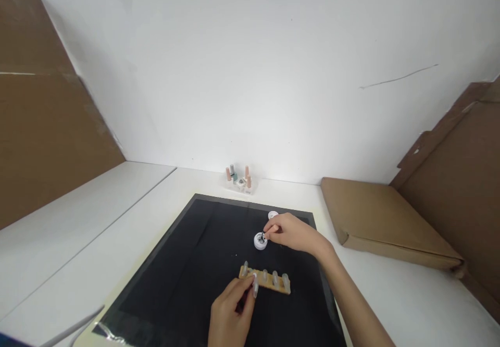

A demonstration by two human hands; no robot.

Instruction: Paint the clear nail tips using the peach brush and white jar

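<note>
My left hand [231, 305] is closed, pinching a clear false nail tip [255, 287] between thumb and forefinger. It is held in front of a wooden strip [269, 283], on which several more clear nail tips [275, 277] stand in a row. Farther up the black mat, my right hand [291, 231] is closed round a small peach-handled tool [274, 228]. The tool's dark end reaches over a round white jar [258, 244] with something silvery inside. What kind of tool it is, I cannot make out. Partly behind the right hand lies a white lid [272, 214].
The black mat [183, 263] lies on a white table [133, 196]. By the wall stands a clear holder [238, 188] with several small bottles, some peach-capped. A flat cardboard box [383, 211] lies at right, with cardboard panels [50, 107] on both sides.
</note>
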